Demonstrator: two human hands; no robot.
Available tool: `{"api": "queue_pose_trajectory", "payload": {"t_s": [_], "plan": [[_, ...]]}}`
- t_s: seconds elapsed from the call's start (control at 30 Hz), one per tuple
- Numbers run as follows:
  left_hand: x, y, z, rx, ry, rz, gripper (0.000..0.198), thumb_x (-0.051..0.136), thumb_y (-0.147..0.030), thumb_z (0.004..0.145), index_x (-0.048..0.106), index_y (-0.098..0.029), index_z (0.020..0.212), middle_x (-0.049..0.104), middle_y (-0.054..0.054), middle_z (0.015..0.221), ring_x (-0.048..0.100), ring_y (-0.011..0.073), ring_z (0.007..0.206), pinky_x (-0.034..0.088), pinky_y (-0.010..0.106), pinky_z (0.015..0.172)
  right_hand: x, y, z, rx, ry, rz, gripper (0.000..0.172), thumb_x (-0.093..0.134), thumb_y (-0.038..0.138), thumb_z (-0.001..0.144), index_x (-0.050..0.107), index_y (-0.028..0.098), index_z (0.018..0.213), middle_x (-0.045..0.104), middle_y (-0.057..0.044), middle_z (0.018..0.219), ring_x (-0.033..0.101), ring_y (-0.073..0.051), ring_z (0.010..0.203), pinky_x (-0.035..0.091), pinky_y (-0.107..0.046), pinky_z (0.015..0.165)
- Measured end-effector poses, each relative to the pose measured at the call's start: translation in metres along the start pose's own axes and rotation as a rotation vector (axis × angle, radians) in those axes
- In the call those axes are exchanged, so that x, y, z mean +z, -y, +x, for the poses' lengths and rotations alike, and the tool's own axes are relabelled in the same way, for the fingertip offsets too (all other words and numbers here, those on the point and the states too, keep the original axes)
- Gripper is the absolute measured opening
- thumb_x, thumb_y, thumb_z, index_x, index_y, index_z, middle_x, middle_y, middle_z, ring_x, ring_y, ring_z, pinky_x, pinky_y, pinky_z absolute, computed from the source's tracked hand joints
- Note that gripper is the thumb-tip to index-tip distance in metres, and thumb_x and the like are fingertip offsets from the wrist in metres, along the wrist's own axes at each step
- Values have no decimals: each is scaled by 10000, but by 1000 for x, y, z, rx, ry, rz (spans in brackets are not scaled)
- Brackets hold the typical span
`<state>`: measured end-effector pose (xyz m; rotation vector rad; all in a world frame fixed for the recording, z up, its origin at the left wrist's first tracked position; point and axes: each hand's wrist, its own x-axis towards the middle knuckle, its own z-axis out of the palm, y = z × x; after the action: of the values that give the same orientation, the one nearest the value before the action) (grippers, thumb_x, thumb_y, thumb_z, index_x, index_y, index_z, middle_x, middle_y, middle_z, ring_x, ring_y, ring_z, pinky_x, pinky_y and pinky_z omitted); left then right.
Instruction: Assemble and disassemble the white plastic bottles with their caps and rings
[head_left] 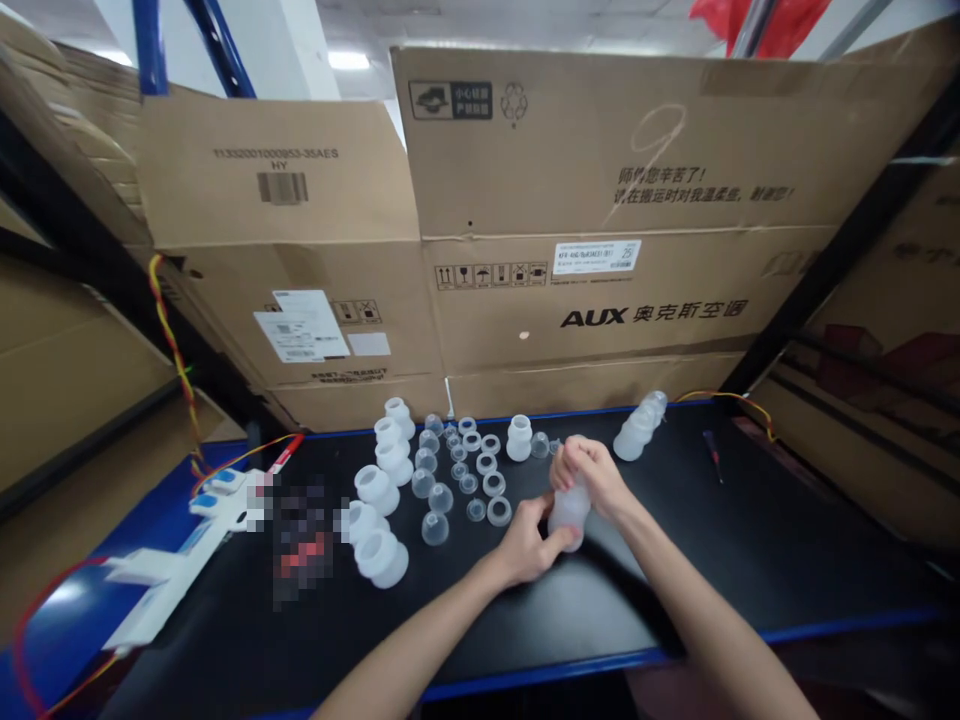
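My left hand [531, 543] grips the lower part of a translucent white silicone bottle piece [568, 512] just above the black table mat [750, 540]. My right hand [591, 468] is closed over the top of the same piece, fingers pressed down on it. To the left lie several white silicone bottle bodies [381, 557], small clear domes [435, 527] and clear rings [499, 511] in loose rows. One more white body [519, 437] stands behind my hands, and a short stack of them [637, 428] leans at the back right.
Cardboard boxes [600, 250] wall off the back and sides of the table. A white fixture with blue parts and red-yellow wires [196, 520] sits at the left. A small dark tool [712, 455] lies at the right on the mat. A blue table edge [825, 628] runs along the front.
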<state>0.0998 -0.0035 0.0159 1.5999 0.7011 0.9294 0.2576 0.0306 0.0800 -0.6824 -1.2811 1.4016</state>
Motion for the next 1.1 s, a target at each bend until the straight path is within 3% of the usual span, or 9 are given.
{"api": "queue_pose_trajectory", "payload": {"t_s": [0.13, 0.3, 0.5, 0.67, 0.73, 0.8, 0.87, 0.97, 1.1], "plan": [[-12, -28, 10, -116, 165, -185, 618, 817, -668, 828, 693, -110, 1063, 716, 78, 971, 627, 203, 864, 481, 308, 804, -4, 21, 4, -41, -25, 198, 644, 823, 581, 901, 368, 244, 594, 378, 69, 477, 355, -115, 440, 364, -300, 511], [-12, -54, 24, -258, 342, -428, 636, 839, -697, 795, 734, -103, 1001, 748, 125, 917, 706, 228, 812, 535, 315, 770, -5, 45, -1, -176, -101, 294, 681, 748, 486, 964, 228, 237, 600, 208, 88, 485, 223, -105, 419, 323, -268, 456], [-12, -53, 21, -301, 300, -504, 624, 763, -697, 841, 689, -101, 1010, 733, 113, 875, 697, 203, 657, 546, 324, 695, -7, 47, 0, -169, -280, 316, 674, 769, 418, 936, 214, 229, 603, 190, 85, 509, 236, -99, 447, 371, -253, 473], [-27, -37, -12, -149, 275, -154, 428, 803, -515, 843, 703, -119, 971, 625, 15, 788, 520, 124, 666, 372, 243, 609, -61, 43, 14, -402, -540, 297, 570, 835, 432, 871, 361, 226, 630, 337, 85, 568, 395, -88, 511, 500, -226, 599], [-32, -26, -25, -55, 219, 22, 386, 804, -458, 846, 716, -125, 1018, 639, 16, 835, 509, 126, 705, 376, 253, 645, -77, 26, 18, -404, -546, 162, 424, 833, 497, 854, 524, 233, 730, 545, 51, 709, 582, -115, 677, 569, -265, 750], [-36, -14, -33, 35, 110, 149, 399, 790, -439, 856, 714, -133, 1100, 691, 39, 917, 564, 153, 758, 433, 279, 709, -80, 0, 20, -290, -449, -44, 330, 846, 489, 831, 626, 249, 884, 675, 4, 942, 682, -173, 885, 587, -330, 853], [-39, -2, -35, 109, 26, 231, 417, 779, -426, 867, 700, -148, 1167, 735, 63, 991, 636, 188, 825, 488, 313, 781, -72, -28, 18, -207, -312, -339, 288, 831, 458, 874, 675, 263, 1015, 686, -35, 1101, 685, -218, 1020, 575, -395, 940], [-41, 8, -36, 183, -4, 321, 428, 779, -419, 879, 684, -180, 1221, 764, 74, 1056, 705, 219, 891, 536, 340, 837, -60, -59, 11, -212, -145, -788, 285, 775, 473, 964, 747, 269, 1160, 635, -93, 1219, 628, -281, 1172, 502, -503, 1095], [-38, 12, -39, 268, -40, 469, 468, 795, -428, 884, 667, -200, 1271, 775, 78, 1079, 749, 230, 894, 566, 339, 811, -60, -74, 4, -237, -78, -1146, 362, 784, 527, 968, 800, 301, 1251, 619, -111, 1189, 569, -322, 1163, 456, -553, 1110]]}}
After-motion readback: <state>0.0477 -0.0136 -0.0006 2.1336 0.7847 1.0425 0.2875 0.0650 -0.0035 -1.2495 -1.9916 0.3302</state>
